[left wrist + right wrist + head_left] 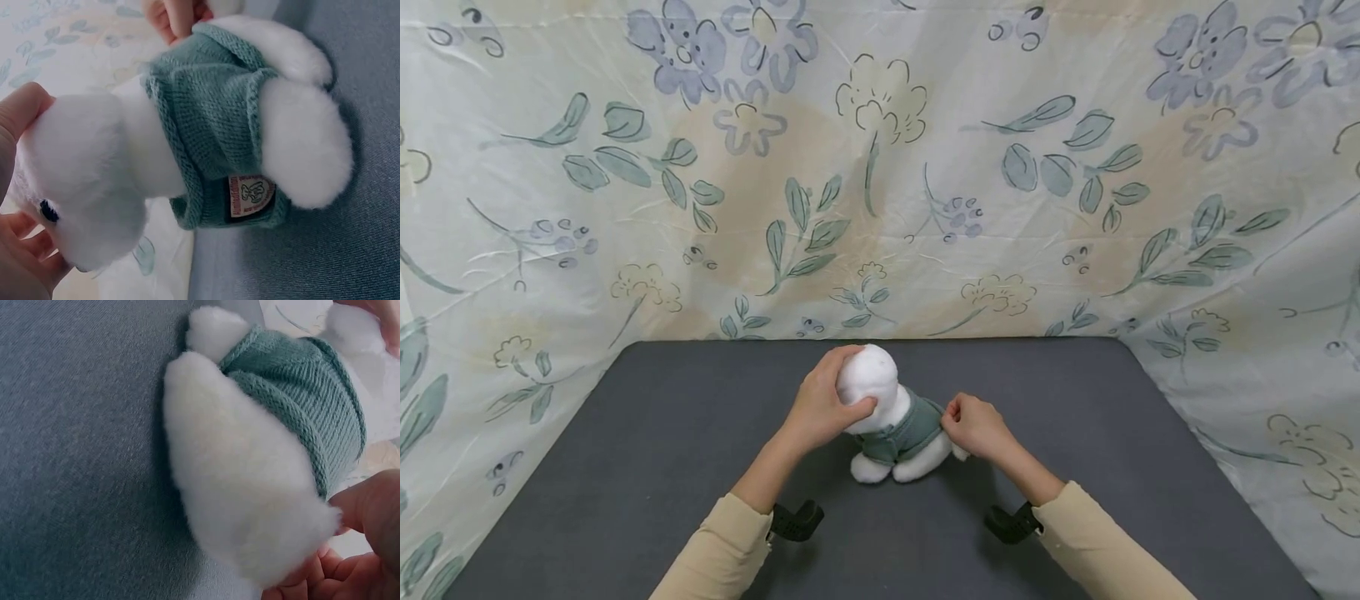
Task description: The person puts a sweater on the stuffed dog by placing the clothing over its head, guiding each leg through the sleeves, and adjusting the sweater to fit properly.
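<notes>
A white plush toy animal point(928, 458) in a green knitted sweater point(910, 429) sits on the dark tabletop. My left hand point(823, 402) grips its round head from the left, thumb on one side and fingers on the other. A black eye point(49, 211) shows between that hand's thumb and fingers in the left wrist view. At the toy's rear, my right hand point(976, 423) has curled fingers and pinches the sweater's rolled hem. A sewn patch point(250, 197) shows on the sweater. Part of the right fingertips is hidden behind the toy's fur in the right wrist view.
The dark grey table point(700, 433) extends around the toy. A flower-printed cloth point(925, 208) hangs behind the table and along its sides. Black wrist bands point(799, 522) sit at both cuffs.
</notes>
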`<state>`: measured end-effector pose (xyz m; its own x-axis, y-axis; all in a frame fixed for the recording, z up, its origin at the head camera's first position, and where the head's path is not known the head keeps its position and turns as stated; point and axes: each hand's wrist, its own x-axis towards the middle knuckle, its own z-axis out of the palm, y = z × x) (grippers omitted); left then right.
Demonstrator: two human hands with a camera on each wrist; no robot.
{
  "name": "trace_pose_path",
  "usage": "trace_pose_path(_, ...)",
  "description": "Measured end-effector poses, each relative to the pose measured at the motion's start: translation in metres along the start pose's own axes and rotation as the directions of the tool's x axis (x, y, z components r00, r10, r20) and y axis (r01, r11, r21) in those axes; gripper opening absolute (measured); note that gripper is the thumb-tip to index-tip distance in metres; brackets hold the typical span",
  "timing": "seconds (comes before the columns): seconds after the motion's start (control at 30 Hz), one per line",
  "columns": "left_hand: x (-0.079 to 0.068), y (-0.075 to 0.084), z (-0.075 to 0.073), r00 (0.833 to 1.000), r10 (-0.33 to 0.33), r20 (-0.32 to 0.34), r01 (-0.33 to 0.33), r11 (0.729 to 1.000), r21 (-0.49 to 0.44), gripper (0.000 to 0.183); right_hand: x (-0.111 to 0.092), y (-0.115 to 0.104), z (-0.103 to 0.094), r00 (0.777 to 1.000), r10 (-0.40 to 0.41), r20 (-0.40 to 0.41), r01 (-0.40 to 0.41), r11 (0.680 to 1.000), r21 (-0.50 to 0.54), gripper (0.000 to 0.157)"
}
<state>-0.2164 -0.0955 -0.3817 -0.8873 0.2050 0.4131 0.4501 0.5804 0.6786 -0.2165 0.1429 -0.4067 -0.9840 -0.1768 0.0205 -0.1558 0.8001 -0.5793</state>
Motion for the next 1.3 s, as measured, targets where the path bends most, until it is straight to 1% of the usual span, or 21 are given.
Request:
trace_pose_path(0.1, 0.0, -0.003, 0.0, 1.0, 0.002, -0.001, -0.002, 1.0, -0.013, 0.064, 0.0, 0.004, -0.001, 1.0, -0.007, 0.015, 0.007, 1.0, 0.003, 0.01)
trace_pose_path(0.23, 0.001, -0.005, 0.0, 1.0, 0.013, 0.008, -0.013, 1.0, -0.022, 0.064, 0.003, 0.005, -0.005, 0.999, -0.001, 0.054, -0.003, 0.998, 0.057, 0.011)
trace_pose_path(0.4, 0.0, -0.006, 0.0, 1.0, 0.004, 0.026, -0.003, 1.0, -0.028, 0.065, 0.011, 0.002, -0.009, 0.996, 0.035, 0.084, -0.044, 0.994, 0.102, 0.024)
trace_pose_path(0.6, -0.001, -0.006, 0.0, 0.999, 0.015, 0.036, -0.014, 1.0, -0.02, 0.065, 0.025, -0.001, -0.007, 0.993, 0.043, 0.114, -0.051, 0.996, 0.072, 0.036)
trace_pose_path(0.7, -0.001, -0.006, 0.001, 0.999, 0.015, 0.036, -0.014, 1.0, -0.022, 0.065, 0.03, -0.002, -0.006, 0.993, 0.027, 0.115, -0.033, 0.998, 0.056, 0.042)
trace_pose_path(0.77, -0.002, -0.007, 0.001, 0.999, 0.015, 0.033, -0.015, 1.0, -0.027, 0.065, 0.031, -0.002, -0.005, 0.994, 0.02, 0.107, -0.025, 0.999, 0.047, 0.042)
trace_pose_path(0.93, -0.003, -0.007, 0.002, 0.999, 0.026, 0.034, -0.024, 0.999, -0.039, 0.066, 0.03, 0.001, -0.003, 0.995, 0.038, 0.093, -0.041, 0.999, 0.035, 0.036)
trace_pose_path(1.0, -0.003, -0.008, 0.001, 0.998, 0.034, 0.044, -0.032, 0.998, -0.047, 0.066, 0.028, 0.001, -0.002, 0.998, 0.024, 0.061, -0.026, 0.999, 0.031, 0.03)
trace_pose_path(1.1, -0.002, -0.012, -0.002, 0.996, 0.054, 0.071, -0.048, 0.995, -0.084, 0.065, 0.022, -0.005, 0.0, 0.998, -0.032, -0.045, 0.032, 0.999, 0.013, 0.017)
trace_pose_path(1.13, -0.001, -0.013, -0.004, 0.995, 0.061, 0.079, -0.053, 0.993, -0.106, 0.062, 0.019, -0.008, 0.0, 0.995, -0.053, -0.087, 0.054, 0.998, 0.009, 0.014)
trace_pose_path(1.2, 0.0, -0.016, -0.007, 0.995, 0.062, 0.083, -0.049, 0.987, -0.151, 0.054, 0.013, -0.015, 0.002, 0.982, -0.097, -0.165, 0.101, 0.995, 0.015, 0.016)
trace_pose_path(1.27, 0.003, -0.021, -0.009, 0.997, 0.031, 0.069, -0.017, 0.979, -0.205, 0.044, 0.005, -0.022, 0.005, 0.966, -0.137, -0.218, 0.147, 0.989, 0.032, 0.018)
trace_pose_path(1.3, 0.004, -0.022, -0.01, 0.998, 0.004, 0.058, 0.009, 0.973, -0.23, 0.04, 0.001, -0.025, 0.006, 0.96, -0.157, -0.231, 0.172, 0.984, 0.045, 0.018)
